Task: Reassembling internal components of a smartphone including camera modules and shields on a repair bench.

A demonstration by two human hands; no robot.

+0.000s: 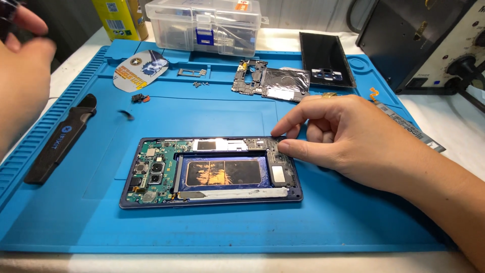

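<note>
On the blue mat (323, 217) lies an open phone (211, 172) with its back off, near the middle, and I can see its green board and the shiny patch inside. My right hand (348, 141) comes in from the right and rests at the phone's far right corner. Its finger and thumb are close together and touch the dark part at that corner, but I cannot tell if they pinch anything. My left hand (22, 76) is up at the far left, well away from the phone. It is partly out of view, and I cannot tell if it holds something.

A black prying tool (60, 139) lies on the left of the mat. Far from me sit a clear plastic box (204, 25), a loose phone frame piece (270, 81) and a black back cover (326, 60). A few tiny screws (199, 84) lie near the box.
</note>
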